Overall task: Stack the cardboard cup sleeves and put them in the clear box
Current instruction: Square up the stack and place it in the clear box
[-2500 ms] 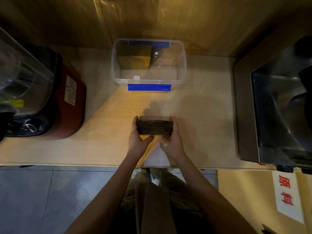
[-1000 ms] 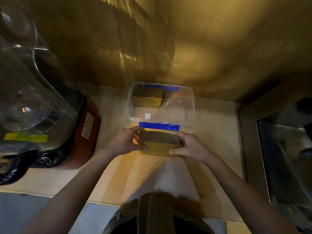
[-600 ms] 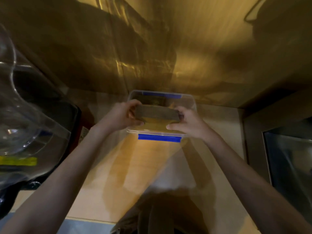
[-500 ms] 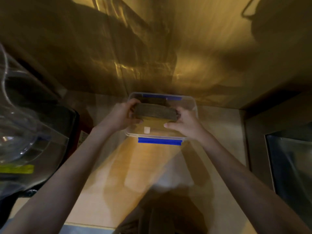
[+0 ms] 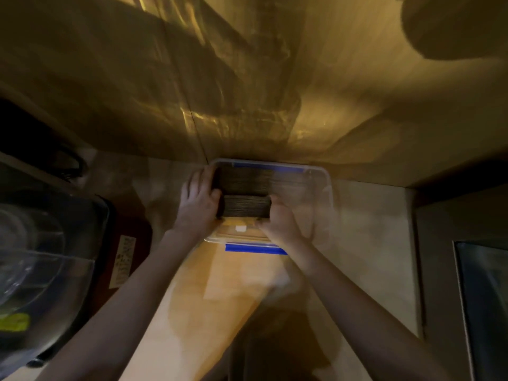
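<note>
head view is showing my left hand (image 5: 198,204) and my right hand (image 5: 277,220) pressing in from opposite ends of the stack of cardboard cup sleeves (image 5: 245,206), so both are closed around it and holding it between them. i am gripping the stack inside the clear box (image 5: 327,188), low within its walls, though i cannot tell whether it is resting on the floor of the box yet. its long axis is running left to right, parallel to the blue clip (image 5: 255,248) on the near rim of the box, and the ridged edges of the sleeves are facing up at me. my left hand is sitting slightly farther into the box than my right, with its fingers reaching along the left wall.

just behind the stack i am holding, toward the far wall of the box, an earlier stack of sleeves (image 5: 244,180) is already lying in the same orientation; the two look touching or very nearly so. to the right of both stacks the box is looking bare. a small white tab (image 5: 240,229) is lying on the box floor between my stack and the near rim.

i am judging the next move as lowering straight down and letting go, keeping the stack squeezed so it is not fanning out. the box is sitting on the wooden counter (image 5: 233,298), against the back wall.
</note>
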The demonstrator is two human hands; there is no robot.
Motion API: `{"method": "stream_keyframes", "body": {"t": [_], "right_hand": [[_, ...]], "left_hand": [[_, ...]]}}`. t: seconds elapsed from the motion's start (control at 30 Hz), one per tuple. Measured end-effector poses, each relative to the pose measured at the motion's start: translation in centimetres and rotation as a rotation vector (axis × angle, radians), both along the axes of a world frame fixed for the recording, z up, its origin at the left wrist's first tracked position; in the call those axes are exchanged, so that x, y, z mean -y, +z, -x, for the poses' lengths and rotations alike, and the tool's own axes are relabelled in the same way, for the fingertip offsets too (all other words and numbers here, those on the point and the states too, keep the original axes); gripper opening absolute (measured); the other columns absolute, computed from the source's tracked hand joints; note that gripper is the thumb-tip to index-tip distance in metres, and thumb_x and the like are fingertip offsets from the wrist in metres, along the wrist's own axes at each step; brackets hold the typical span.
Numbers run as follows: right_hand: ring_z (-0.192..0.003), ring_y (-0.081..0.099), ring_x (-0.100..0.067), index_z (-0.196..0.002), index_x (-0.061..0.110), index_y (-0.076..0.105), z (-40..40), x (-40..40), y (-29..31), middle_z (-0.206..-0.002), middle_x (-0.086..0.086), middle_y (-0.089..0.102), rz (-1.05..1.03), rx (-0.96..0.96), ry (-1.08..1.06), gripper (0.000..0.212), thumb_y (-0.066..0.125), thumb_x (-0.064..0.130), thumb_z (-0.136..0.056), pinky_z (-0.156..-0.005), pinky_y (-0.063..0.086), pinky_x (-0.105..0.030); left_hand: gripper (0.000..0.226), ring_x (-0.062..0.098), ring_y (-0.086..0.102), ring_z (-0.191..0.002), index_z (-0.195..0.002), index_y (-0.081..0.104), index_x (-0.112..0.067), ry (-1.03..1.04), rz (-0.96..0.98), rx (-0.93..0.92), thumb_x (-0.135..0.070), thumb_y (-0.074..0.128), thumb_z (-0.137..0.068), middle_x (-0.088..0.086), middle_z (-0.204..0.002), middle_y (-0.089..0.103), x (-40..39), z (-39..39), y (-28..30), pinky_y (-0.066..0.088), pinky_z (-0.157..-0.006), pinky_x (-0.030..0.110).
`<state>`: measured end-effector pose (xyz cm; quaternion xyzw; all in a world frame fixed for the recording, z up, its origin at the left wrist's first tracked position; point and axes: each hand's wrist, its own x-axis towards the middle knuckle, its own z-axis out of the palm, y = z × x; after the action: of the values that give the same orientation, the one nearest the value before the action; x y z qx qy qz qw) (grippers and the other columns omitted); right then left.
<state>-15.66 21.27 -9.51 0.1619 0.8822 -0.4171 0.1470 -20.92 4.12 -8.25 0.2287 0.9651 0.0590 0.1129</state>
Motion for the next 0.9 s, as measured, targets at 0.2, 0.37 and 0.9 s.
{"method": "stream_keyframes", "body": {"t": [0.2,0.37,0.9], "right_hand": [[-0.112,0.051,-0.022,-0.123,0.008,0.045,0.2,0.2,-0.1,-0.121,-0.010,0.055,0.103,0.052,-0.062,0.063,0.076,0.013,-0.068,-0.088,0.039,-0.024],[-0.094,0.057,-0.021,-0.118,0.009,0.052,0.5,-0.5,0.9,-0.111,-0.012,0.063,0.399,0.134,-0.370,0.040,0.059,0.010,-0.079,-0.078,0.046,-0.031],[-0.107,0.051,-0.026,-0.116,0.011,0.052,2.0,2.4,1.3,-0.115,-0.014,0.057,0.930,0.226,-0.798,0.040,0.025,0.033,-0.098,-0.101,0.038,-0.037]], "left_hand": [[0.077,0.039,0.010,-0.141,-0.130,0.040,-0.010,0.064,-0.066,-0.034,-0.025,0.075,-0.063,0.022,-0.153,0.016,0.3,-0.4,-0.3,0.013,-0.113,0.052],[0.092,0.035,-0.001,-0.142,-0.144,0.012,-0.023,0.258,-0.116,0.118,-0.026,0.069,-0.072,0.015,-0.157,-0.001,0.4,-0.8,-1.1,0.017,-0.112,0.053],[0.078,0.036,0.008,-0.142,-0.145,0.007,-0.020,0.347,-0.184,0.191,-0.025,0.056,-0.084,0.020,-0.155,0.001,-0.6,-1.3,-1.9,0.022,-0.114,0.052]]}}
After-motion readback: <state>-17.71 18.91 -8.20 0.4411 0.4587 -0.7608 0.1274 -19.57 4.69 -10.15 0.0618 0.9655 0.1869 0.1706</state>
